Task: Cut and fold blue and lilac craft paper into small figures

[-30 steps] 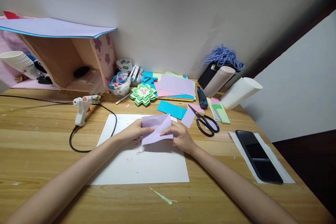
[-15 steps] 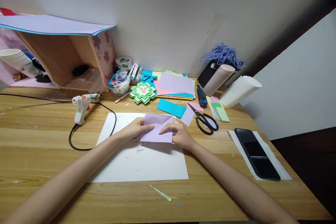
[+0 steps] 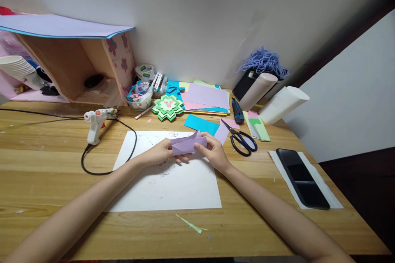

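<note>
A piece of purple paper point(image 3: 185, 146), bent over into a narrow band with a pointed corner standing up at its top right, is held between both hands. My left hand point(image 3: 162, 153) grips its left end, fingers reaching underneath. At the right end, my right hand point(image 3: 214, 153) pinches it with the thumb on the front face. Both hands are above a white sheet of paper point(image 3: 173, 193) marked with small coloured scraps and stains. Black-handled scissors point(image 3: 242, 139) lie to the right of my right hand, partly over a small purple paper piece point(image 3: 221, 132).
A white glue gun point(image 3: 96, 125) stands at the left, its black cable curving onto the sheet. Behind are a green paper flower point(image 3: 168, 108), stacked coloured paper point(image 3: 208, 96), a blue strip point(image 3: 201, 124) and a utility knife point(image 3: 237, 111). A phone point(image 3: 302, 177) lies at the right.
The purple paper was spread open facing me; now its lower part is bent upward into a band. My right thumb has moved onto the fold, and left fingers show beneath.
</note>
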Demonstrator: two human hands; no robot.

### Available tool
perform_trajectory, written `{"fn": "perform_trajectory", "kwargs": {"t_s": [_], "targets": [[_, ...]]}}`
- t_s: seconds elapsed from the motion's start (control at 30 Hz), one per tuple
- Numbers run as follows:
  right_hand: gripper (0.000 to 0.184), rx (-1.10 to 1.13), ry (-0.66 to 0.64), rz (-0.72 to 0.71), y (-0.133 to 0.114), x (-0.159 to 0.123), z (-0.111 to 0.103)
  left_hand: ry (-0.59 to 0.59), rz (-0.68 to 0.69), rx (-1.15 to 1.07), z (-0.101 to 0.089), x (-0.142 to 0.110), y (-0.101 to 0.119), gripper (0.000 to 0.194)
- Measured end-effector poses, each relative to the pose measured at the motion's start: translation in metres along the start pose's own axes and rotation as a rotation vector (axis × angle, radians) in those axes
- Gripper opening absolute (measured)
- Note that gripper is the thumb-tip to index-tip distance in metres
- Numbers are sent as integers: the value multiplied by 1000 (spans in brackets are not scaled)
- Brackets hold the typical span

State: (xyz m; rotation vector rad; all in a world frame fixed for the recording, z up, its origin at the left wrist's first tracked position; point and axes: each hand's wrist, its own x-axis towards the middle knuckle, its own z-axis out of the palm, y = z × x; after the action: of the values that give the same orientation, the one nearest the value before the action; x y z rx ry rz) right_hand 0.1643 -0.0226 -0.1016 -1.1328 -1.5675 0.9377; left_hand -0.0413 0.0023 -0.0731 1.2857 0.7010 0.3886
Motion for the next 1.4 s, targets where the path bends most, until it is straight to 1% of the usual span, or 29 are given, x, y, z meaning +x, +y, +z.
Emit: {"fn": "perform_trajectory", "kwargs": {"t_s": [0.07, 0.1, 0.17, 0.27, 0.33, 0.43, 0.5, 0.57, 0.63, 0.7, 0.8, 0.83, 0.93, 1.0, 1.2, 1.4], "targets": [[24, 36, 0, 62, 1, 0, 0, -26, -9, 18, 0, 0, -1, 38], [25, 52, 4, 94, 2, 1, 0, -10, 1, 14, 0, 1, -2, 38], [26, 80, 19, 136, 3, 1, 0, 67, 37, -50, 0, 3, -5, 42], [26, 102, 39, 158, 3, 0, 1, 177, 86, -166, 2, 6, -10, 56], [27, 94, 44, 172, 3, 0, 1, 285, 120, -80, 5, 7, -13, 52], [28, 65, 16, 198, 3, -1, 2, 480, 140, 168, 12, 8, -17, 43], [29, 54, -12, 212, 3, -2, 2, 533, 134, 225, 16, 9, -20, 37], [29, 72, -6, 211, 2, -1, 3, 548, 136, 236, 19, 10, -22, 35], [31, 119, 43, 204, 2, 0, 2, 549, 136, 254, 20, 10, -24, 35], [37, 180, 80, 216, 2, 2, 1, 555, 133, 279, 20, 10, -23, 36], [45, 222, 73, 249, 3, 4, -2, 578, 129, 323, 20, 9, -21, 34], [44, 212, 74, 256, 3, 4, -2, 588, 129, 339, 21, 8, -20, 33], [28, 178, 105, 267, 5, 5, -2, 606, 132, 374, 21, 8, -20, 32], [23, 193, 117, 273, 6, 6, -1, 609, 132, 379, 20, 8, -20, 33], [20, 207, 130, 281, 5, 5, -1, 614, 121, 385, 20, 7, -21, 36], [23, 211, 125, 302, 5, 5, -1, 614, 125, 393, 20, 8, -20, 37]]}}
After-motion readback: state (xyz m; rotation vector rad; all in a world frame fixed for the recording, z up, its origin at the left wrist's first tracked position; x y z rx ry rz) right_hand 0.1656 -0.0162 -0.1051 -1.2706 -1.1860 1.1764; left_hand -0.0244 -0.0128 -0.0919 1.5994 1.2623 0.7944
